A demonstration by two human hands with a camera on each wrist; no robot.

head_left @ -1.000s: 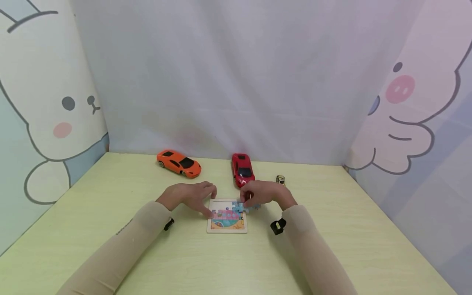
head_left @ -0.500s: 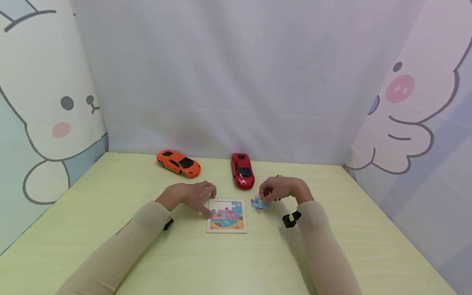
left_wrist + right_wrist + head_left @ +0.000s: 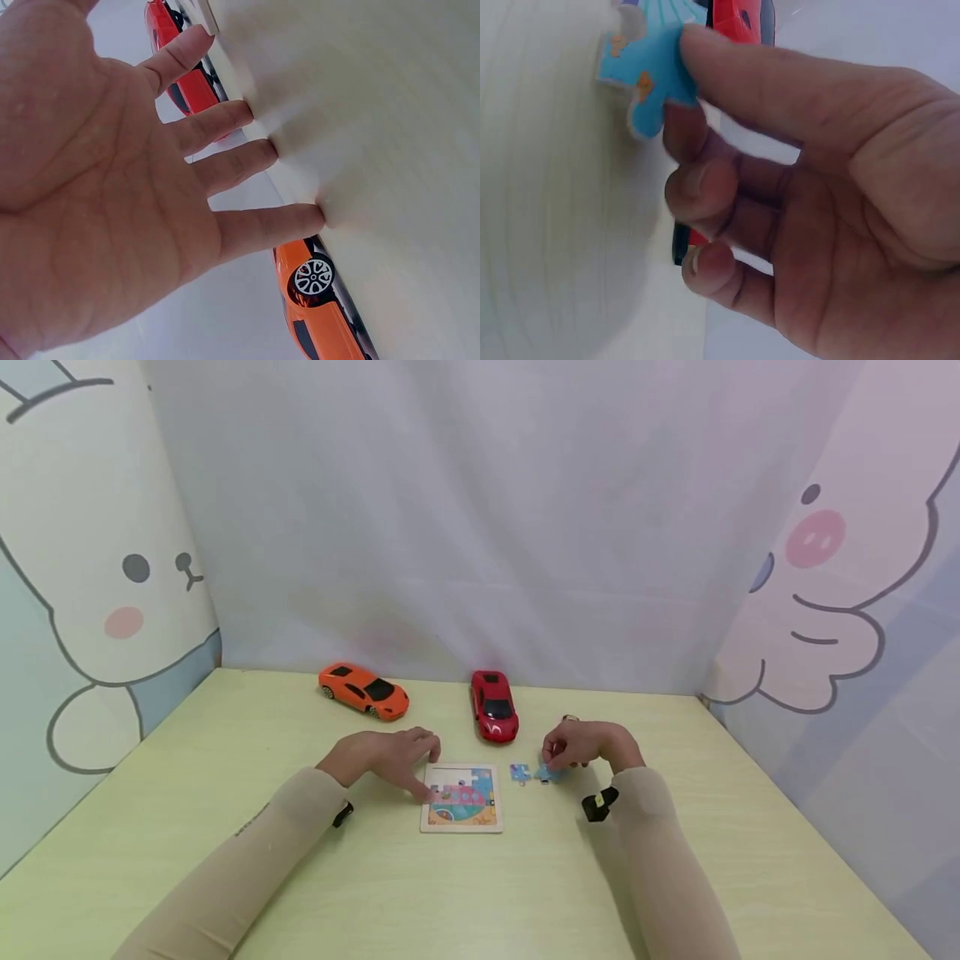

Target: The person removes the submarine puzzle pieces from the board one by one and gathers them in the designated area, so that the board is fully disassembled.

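A square jigsaw puzzle in a pale wooden frame lies on the table, its upper left part showing white. My left hand is at the frame's left side, thumb over its left edge. In the left wrist view, the fingers of my left hand are spread, tips on the tabletop. Right of the frame, my right hand pinches a blue puzzle piece between thumb and forefinger. Orange marks show on this puzzle piece in the right wrist view. Another blue puzzle piece lies between it and the frame.
Behind the puzzle, an orange toy car stands at the back left and a red toy car near the middle. A small toy car is mostly hidden behind my right hand. A pale curtain closes off the table's far side.
My right hand has moved right, from the frame's upper right corner to the loose pieces, and now pinches one apart from the other. My left hand has stayed in place.
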